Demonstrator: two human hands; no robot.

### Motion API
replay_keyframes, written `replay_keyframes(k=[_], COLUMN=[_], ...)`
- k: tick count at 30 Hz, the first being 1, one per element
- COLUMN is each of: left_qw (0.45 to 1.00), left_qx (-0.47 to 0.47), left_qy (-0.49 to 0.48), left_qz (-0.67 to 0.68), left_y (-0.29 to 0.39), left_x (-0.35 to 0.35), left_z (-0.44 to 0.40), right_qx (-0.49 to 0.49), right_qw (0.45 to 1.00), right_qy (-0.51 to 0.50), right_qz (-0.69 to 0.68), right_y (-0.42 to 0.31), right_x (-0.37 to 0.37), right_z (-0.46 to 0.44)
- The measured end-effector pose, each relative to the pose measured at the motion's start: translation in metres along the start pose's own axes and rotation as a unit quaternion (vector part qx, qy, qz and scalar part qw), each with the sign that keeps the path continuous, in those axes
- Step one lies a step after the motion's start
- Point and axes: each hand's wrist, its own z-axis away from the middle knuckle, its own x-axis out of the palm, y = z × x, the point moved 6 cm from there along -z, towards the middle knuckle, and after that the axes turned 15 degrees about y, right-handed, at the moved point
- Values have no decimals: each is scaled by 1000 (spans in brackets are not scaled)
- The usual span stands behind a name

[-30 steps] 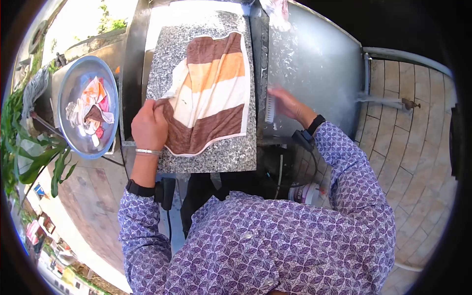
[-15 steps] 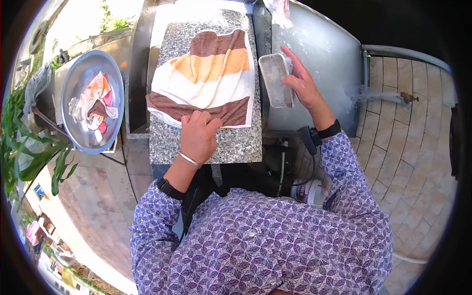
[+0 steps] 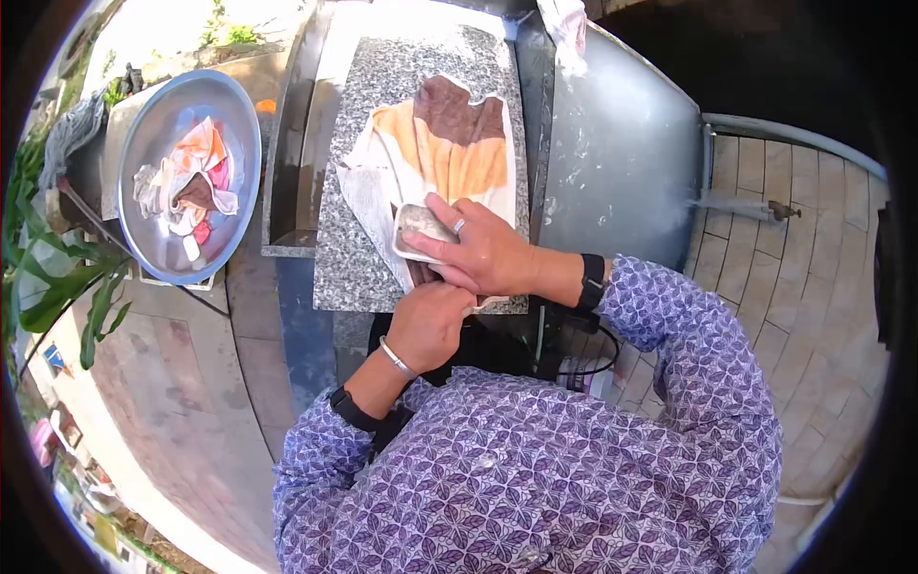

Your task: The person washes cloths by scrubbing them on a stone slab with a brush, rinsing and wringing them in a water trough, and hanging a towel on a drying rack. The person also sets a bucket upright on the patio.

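A brown, orange and white striped towel (image 3: pixel 449 158) lies bunched on the speckled stone slab (image 3: pixel 359 273). My right hand (image 3: pixel 483 249) is closed on a flat, rounded rectangular block (image 3: pixel 421 228) with a grey face and white rim. The block rests over the near part of the towel; its underside is hidden and I cannot tell its exact kind. Just below it, my left hand (image 3: pixel 430 320) is closed on the towel's near edge, touching or nearly touching the right hand. The left fingertips are partly covered.
To the left stands a round metal basin (image 3: pixel 244 206) with several coloured cloths and a small white piece inside. A grey metal surface (image 3: pixel 622 163) borders the slab on the right. Beyond it, a tap (image 3: pixel 784 210) sits low over the tiled floor (image 3: pixel 755 287).
My right hand has brought the block from the slab's right side onto the towel. The towel's near part is gathered to the right, and my left hand has moved right with it.
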Motion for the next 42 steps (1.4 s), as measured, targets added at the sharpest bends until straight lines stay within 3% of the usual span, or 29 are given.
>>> replay_keyframes(k=[1,2,3,5,6,7,10,11,15,18,20,22,23,26,27,29,30,32,36,37,39,41,42], left_qw=[1000,999,998,997,995,995,993,994,997,997,997,997,997,993,993,993,993,993,994,994,992,992,992], left_qx=[-20,-32,-44,-73,-98,-93,-106,-95,-72,-77,-70,-71,-71,-107,-107,-114,-114,-114,-109,-107,-117,-122,-125], left_qy=[-17,-29,-17,-16,-14,8,23,30,5,32,36,35,33,2,7,5,1,14,2,-1,-16,-21,-16], left_qz=[2,1,37,33,30,36,38,36,-10,-5,-5,10,18,38,41,39,39,30,32,32,32,21,12], left_y=[0,-3,-8,-10,-9,-8,-12,-10,-8,-7,-5,-6,-4,-12,-12,-11,-10,-9,-10,-11,-11,-14,-12], left_x=[0,-1,-3,-2,-4,-7,-25,-31,-30,-30,-32,-33,-33,-33,-32,-33,-31,-30,-30,-30,-29,-27,-27], left_z=[8,9,8,4,5,5,12,14,17,17,20,17,18,13,10,10,12,12,12,9,9,8,8], right_qx=[-124,-63,83,178,240,190,42,39,61,226,198,42,45,-65,64,231,216,260,-31,-28,27,223,244], right_qw=[990,997,996,973,966,975,997,997,995,959,972,997,996,997,998,965,961,959,998,998,999,970,956], right_qy=[17,37,-5,32,-10,-10,-14,-22,-21,-35,-55,-20,-26,-15,13,34,53,-32,-8,-6,-18,24,24], right_qz=[-65,-30,43,144,95,119,58,58,78,167,111,62,67,-40,24,119,162,107,-52,-50,7,99,162], right_y=[-28,9,59,132,156,161,37,38,63,160,136,24,12,-4,44,135,165,162,-22,-12,30,134,169], right_x=[-1,4,18,37,45,52,11,14,38,59,50,1,-6,-5,5,29,41,31,-22,-17,2,27,39], right_z=[4,-28,-60,-106,-114,-116,-89,-89,-86,-135,-128,-85,-60,-10,-35,-77,-84,-88,-1,-5,-12,-60,-77])
